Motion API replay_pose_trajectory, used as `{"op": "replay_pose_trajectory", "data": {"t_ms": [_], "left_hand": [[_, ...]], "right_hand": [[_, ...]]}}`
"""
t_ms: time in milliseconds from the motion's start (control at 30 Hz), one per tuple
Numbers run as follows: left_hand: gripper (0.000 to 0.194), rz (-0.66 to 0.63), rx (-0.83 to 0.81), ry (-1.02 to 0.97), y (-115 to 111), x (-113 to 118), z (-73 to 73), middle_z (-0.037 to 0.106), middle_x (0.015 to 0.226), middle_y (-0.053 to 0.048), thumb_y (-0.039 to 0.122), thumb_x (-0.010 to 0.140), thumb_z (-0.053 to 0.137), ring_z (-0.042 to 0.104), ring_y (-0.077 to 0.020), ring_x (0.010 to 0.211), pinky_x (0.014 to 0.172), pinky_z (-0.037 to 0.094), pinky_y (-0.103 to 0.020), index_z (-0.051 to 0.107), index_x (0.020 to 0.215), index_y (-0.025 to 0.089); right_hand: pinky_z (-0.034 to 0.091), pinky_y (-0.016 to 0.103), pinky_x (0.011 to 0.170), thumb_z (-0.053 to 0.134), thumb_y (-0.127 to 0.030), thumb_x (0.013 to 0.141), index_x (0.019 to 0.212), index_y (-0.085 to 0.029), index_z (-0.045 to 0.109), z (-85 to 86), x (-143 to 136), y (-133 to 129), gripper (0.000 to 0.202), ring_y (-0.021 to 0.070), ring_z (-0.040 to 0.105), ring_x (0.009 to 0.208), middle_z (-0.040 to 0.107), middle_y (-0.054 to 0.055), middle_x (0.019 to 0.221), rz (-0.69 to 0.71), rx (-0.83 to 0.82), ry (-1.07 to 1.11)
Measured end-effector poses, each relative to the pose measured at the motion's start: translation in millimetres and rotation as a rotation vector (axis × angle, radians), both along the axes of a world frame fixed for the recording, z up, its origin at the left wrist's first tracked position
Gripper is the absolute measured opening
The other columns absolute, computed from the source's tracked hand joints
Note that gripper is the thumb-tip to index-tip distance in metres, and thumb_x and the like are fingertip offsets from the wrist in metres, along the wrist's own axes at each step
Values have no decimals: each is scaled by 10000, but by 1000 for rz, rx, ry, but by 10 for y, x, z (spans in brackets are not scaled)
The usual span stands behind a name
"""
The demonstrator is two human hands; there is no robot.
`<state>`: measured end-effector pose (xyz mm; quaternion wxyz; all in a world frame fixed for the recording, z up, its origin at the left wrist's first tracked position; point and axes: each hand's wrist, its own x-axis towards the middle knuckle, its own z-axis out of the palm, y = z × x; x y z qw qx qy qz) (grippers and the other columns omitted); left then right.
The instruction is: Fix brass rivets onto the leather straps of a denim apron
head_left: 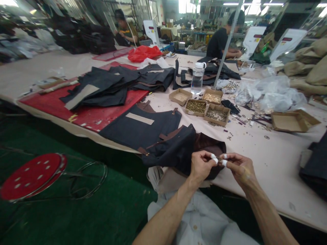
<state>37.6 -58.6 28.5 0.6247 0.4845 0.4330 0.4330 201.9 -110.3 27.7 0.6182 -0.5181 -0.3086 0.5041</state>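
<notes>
Both my hands meet in front of me at the table's near edge, their fingertips wrapped in white tape. My left hand (203, 165) pinches thumb against forefinger, and my right hand (238, 166) does the same just beside it. Between the fingertips is a small metallic-looking piece, too small to name. Right behind and below the hands lies a dark fabric piece (173, 146) with brown trim, partly folded and hanging over the edge. Another dark panel (143, 124) with a beige strip lies flat to its left.
Small cardboard boxes of metal fittings (195, 106) stand mid-table near a water bottle (197, 80). A phone (230, 107), plastic bags (273, 92) and an open cardboard box (288, 121) lie to the right. Dark panels (102, 85) cover a red board (84, 117). A red stool (32, 175) stands left; two people sit beyond.
</notes>
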Motion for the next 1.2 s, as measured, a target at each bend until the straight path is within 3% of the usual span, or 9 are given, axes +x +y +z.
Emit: {"op": "replay_pose_trajectory", "data": {"t_ms": [133, 333, 600, 767, 967, 1200], "left_hand": [[227, 32, -182, -143, -1, 36, -18, 728, 688, -74, 176, 584, 825, 688, -176, 577, 580, 587, -285, 704, 762, 102], [291, 108, -267, -215, -52, 73, 32, 696, 633, -48, 173, 534, 854, 661, -156, 518, 546, 598, -290, 697, 763, 89], [283, 110, -193, -155, -81, 101, 28, 712, 638, -50, 184, 546, 871, 674, -163, 537, 565, 601, -288, 703, 759, 102], [219, 90, -58, -78, -108, 93, 21, 735, 698, -53, 182, 605, 846, 691, -166, 581, 579, 588, -271, 715, 769, 122], [394, -18, -206, -317, -130, 73, 28, 719, 695, -49, 274, 521, 940, 700, -188, 580, 622, 638, -353, 679, 763, 104], [458, -75, -244, -360, -120, 27, 56, 704, 681, -40, 302, 473, 975, 698, -181, 577, 597, 637, -329, 668, 741, 91]], "right_hand": [[601, 388, 765, 928, -280, 615, 861, -156, 777, -11, -13, -3, 314, 236, 713, 747, 765, 105, 861, 6, -28, -25], [578, 323, 599, 926, -314, 614, 896, -146, 762, -45, 4, -18, 367, 224, 689, 728, 755, 102, 873, -103, -59, -114], [592, 356, 678, 917, -345, 635, 942, -173, 772, -41, -3, -39, 380, 227, 689, 736, 759, 97, 881, -81, 3, -243], [582, 364, 721, 890, -365, 683, 945, -181, 786, -6, 47, -51, 337, 221, 682, 725, 755, 85, 847, 15, -36, -205], [577, 346, 656, 923, -379, 618, 867, -143, 788, 55, 124, -65, 369, 204, 660, 685, 732, 100, 835, 255, -141, 127], [617, 361, 687, 917, -363, 649, 872, -142, 793, 76, 136, -119, 338, 199, 663, 702, 728, 102, 825, 297, -179, 150]]}}
